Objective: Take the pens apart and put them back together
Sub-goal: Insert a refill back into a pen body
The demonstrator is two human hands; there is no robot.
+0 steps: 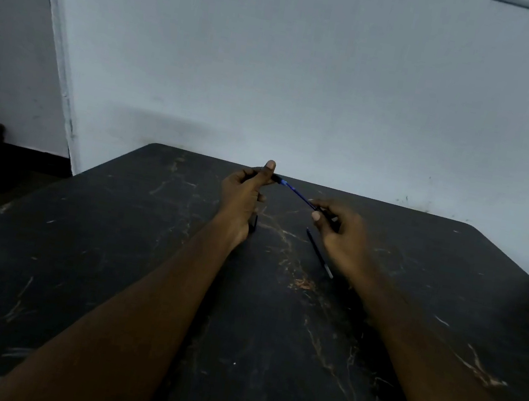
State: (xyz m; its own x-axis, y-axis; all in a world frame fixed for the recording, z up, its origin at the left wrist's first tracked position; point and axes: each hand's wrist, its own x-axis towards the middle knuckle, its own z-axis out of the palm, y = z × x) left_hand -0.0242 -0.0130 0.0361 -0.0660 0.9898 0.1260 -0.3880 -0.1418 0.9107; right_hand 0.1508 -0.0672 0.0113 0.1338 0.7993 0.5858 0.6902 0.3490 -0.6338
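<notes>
Blue plastic caught the only bright glint in a dim scene: the pen [293,192] stretched in the air between both hands, above the far half of the dark, scratched worktop [103,244]. My left hand [246,194] was curled closed round the pen's dark far end, thumb raised; my right hand [343,228] pinched the near end between thumb and forefinger, the other fingers loosely bent. A second slim piece, which I took for a refill or another pen [320,252], lay on the worktop just beside the right wrist, and a small dark part [255,223] stood half hidden beside the left hand; I could not tell what it was.

The risks, as I judged them: a crooked pull could bend the thin inner tube, and a sudden release could fling a small part out of reach. The right forearm sat near enough to the loose piece to roll it away. In that poor light, dark parts on a dark surface would be easy to lose.
</notes>
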